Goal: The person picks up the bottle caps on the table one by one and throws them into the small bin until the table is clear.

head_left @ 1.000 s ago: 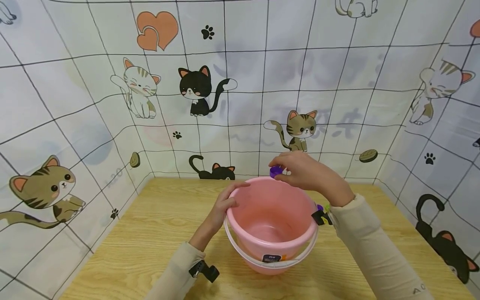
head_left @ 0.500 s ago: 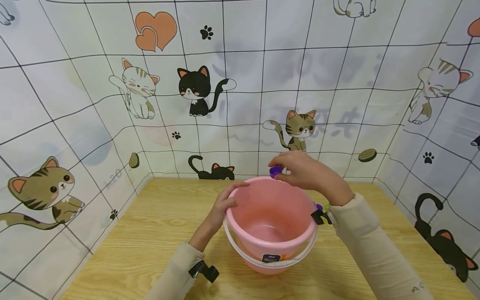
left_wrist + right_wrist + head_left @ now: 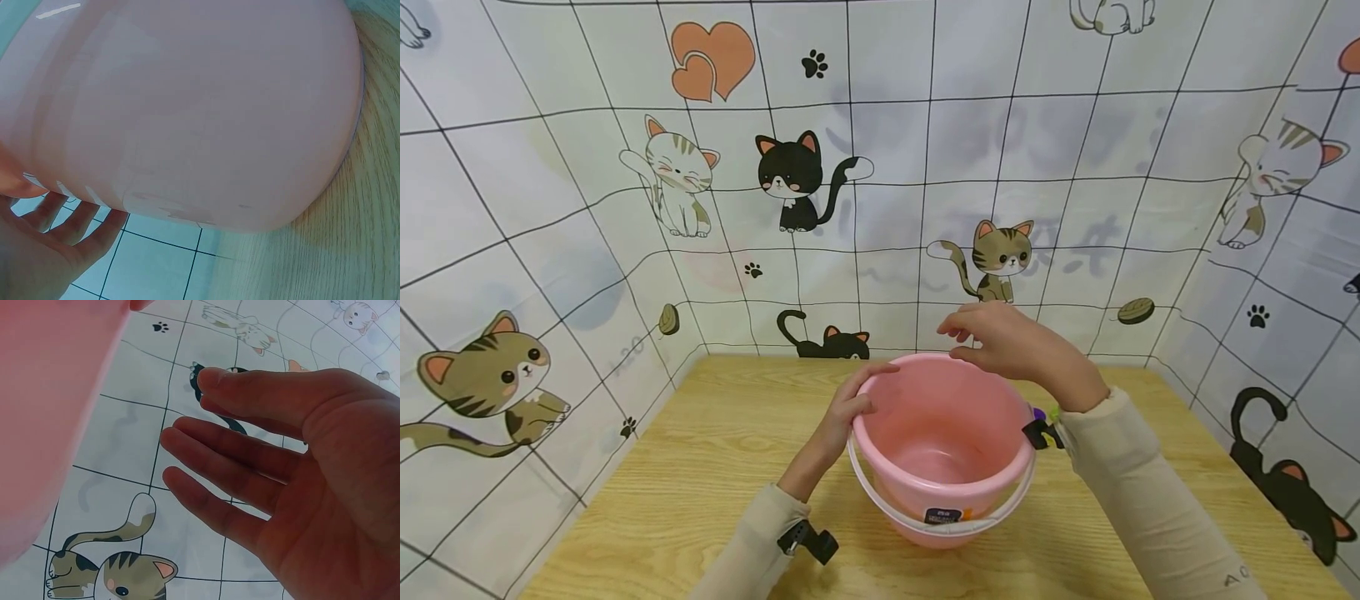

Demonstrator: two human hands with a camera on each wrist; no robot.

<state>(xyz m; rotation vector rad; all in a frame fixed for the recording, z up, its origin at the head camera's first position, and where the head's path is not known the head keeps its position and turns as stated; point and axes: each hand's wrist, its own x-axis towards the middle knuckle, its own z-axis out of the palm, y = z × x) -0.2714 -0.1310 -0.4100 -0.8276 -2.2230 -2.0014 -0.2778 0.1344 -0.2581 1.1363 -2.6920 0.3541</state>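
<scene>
Nearest, at seven and four o'clock, two cream sleeves (image 3: 752, 546) reached in, black wrist cameras (image 3: 808, 543) strapped at the cuffs, each apparently set to watch its own hand. Just past them, at six o'clock on the pink bucket (image 3: 938, 408), the pale handle (image 3: 976, 527) hung low across a dark label (image 3: 943, 516), leaving the mouth unobstructed. The bucket itself stood upright on the wooden bench (image 3: 700, 467), mouth up, its base resting flat.

At ten o'clock the left hand (image 3: 841, 415) held the rim, thumb over the edge and fingers against the outer wall, probably to steady a light, hollow thing. At three o'clock, purple and green pieces (image 3: 1039, 413) peeped from behind the rim, too hidden to identify.

Farther off, at one o'clock, the right hand (image 3: 1006, 340) hung above the far rim, fingers apart and gently bent, thumb well away from them, gripping nothing; that high wrist likely kept it clear of the edge. Farthest, toward twelve, rose a cat-printed backdrop (image 3: 891, 142).
</scene>
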